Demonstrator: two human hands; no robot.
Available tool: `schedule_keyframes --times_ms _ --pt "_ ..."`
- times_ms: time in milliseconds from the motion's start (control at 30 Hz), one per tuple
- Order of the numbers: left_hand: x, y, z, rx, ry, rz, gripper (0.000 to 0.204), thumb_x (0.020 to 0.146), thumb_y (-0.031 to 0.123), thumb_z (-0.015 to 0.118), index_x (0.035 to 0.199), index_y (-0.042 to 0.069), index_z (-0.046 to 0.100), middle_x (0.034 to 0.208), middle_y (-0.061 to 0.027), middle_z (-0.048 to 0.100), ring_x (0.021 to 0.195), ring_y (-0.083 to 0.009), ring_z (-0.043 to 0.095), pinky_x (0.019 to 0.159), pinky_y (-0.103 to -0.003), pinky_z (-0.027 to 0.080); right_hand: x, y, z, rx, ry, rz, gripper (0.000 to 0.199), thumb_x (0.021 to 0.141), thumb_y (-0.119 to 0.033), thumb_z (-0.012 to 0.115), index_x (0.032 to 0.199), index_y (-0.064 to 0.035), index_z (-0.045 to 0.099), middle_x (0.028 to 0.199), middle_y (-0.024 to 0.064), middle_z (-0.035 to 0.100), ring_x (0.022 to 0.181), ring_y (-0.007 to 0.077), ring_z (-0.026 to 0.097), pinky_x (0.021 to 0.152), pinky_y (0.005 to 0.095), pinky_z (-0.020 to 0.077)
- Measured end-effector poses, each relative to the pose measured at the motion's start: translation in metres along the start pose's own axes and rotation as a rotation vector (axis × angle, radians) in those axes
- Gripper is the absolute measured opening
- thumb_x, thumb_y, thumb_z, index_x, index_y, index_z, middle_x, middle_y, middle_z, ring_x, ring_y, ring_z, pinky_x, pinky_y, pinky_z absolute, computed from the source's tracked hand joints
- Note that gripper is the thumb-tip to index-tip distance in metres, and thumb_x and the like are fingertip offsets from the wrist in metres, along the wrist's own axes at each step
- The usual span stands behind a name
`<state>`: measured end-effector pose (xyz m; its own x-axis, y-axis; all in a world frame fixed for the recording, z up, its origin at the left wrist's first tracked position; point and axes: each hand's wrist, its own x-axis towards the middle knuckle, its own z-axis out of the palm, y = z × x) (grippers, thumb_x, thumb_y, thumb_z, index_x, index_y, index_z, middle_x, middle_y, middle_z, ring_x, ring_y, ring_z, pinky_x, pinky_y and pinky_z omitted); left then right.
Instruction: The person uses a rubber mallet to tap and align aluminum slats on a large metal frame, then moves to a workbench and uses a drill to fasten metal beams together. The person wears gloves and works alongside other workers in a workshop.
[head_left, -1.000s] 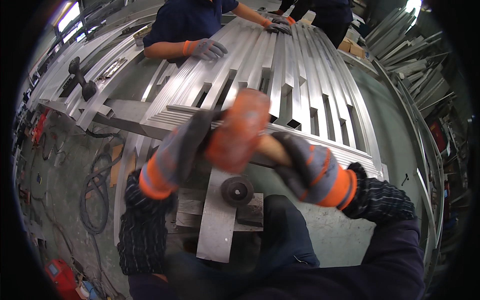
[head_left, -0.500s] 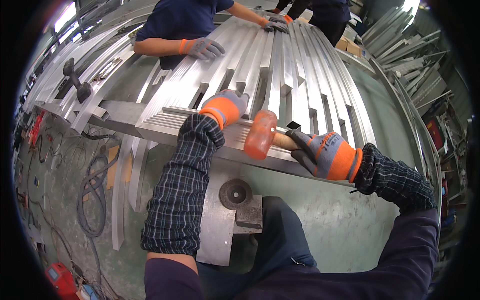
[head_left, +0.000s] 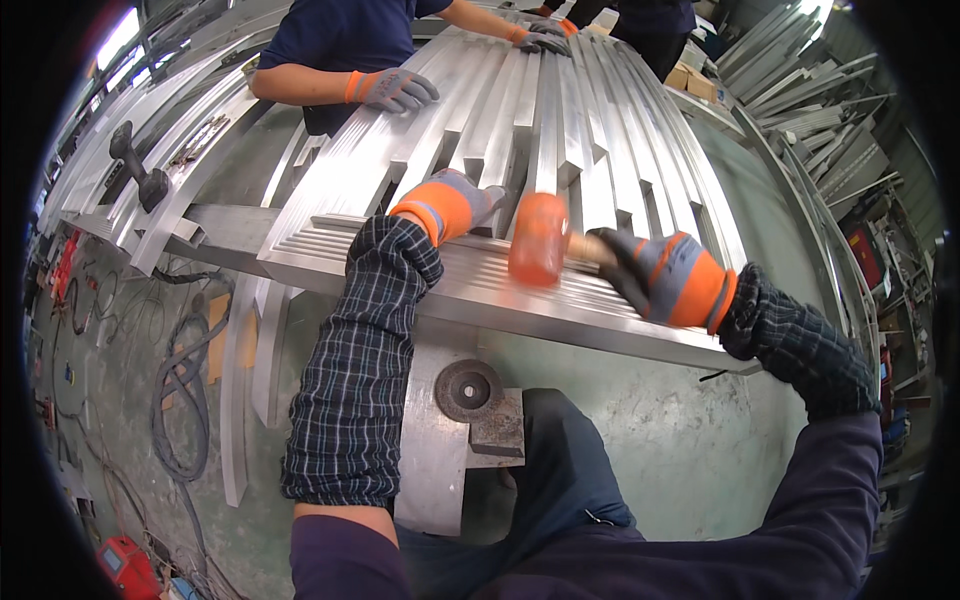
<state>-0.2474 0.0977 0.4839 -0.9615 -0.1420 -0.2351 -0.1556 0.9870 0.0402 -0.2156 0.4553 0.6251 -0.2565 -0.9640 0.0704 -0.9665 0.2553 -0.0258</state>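
My right hand (head_left: 675, 280), in a grey and orange glove, grips the wooden handle of a mallet (head_left: 540, 240) with an orange-red head. The mallet head is blurred and hangs over the near end of a frame of long silver metal bars (head_left: 590, 312). My left hand (head_left: 450, 205), gloved alike, is closed over a bar among the staggered slat ends (head_left: 478, 165), left of the mallet; its fingertips are partly hidden.
Across the frame, a co-worker's gloved hands (head_left: 398, 90) rest on the bars, with another person behind. A dark cordless tool (head_left: 140, 168) lies at the left. Below the frame are a round dark disc (head_left: 468, 390) on a metal plate, a coiled hose (head_left: 180, 400) and a red machine (head_left: 127, 570).
My right hand has moved up and to the right, lifting the mallet head farther over the bars. The left hand stays at about the same place on the slats.
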Motion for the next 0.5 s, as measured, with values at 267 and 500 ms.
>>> schedule_keyframes --times_ms 267,500 --pt "-0.060 0.065 -0.068 -0.094 0.050 0.113 0.066 0.107 0.055 0.032 0.133 0.004 0.063 0.111 -0.0260 0.071 0.109 -0.0407 0.069 0.102 -0.046 0.052 -0.043 -0.017 0.000 -0.142 -0.094 -0.250 0.051 0.088 -0.031 0.075 0.130 -0.0080 0.059 0.078 0.0133 0.065 0.063 0.0330 0.064 0.056 0.0429 0.0510" --pt "-0.060 0.066 -0.056 -0.644 0.365 -0.344 0.061 0.095 0.057 0.057 0.121 0.003 0.070 0.110 -0.0204 0.074 0.103 -0.0348 0.071 0.095 -0.044 0.054 -0.037 -0.034 0.003 -0.080 -0.047 -0.314 0.040 0.091 -0.025 0.067 0.126 -0.0068 0.059 0.069 0.0104 0.063 0.055 0.0323 0.064 0.050 0.0424 0.0501"
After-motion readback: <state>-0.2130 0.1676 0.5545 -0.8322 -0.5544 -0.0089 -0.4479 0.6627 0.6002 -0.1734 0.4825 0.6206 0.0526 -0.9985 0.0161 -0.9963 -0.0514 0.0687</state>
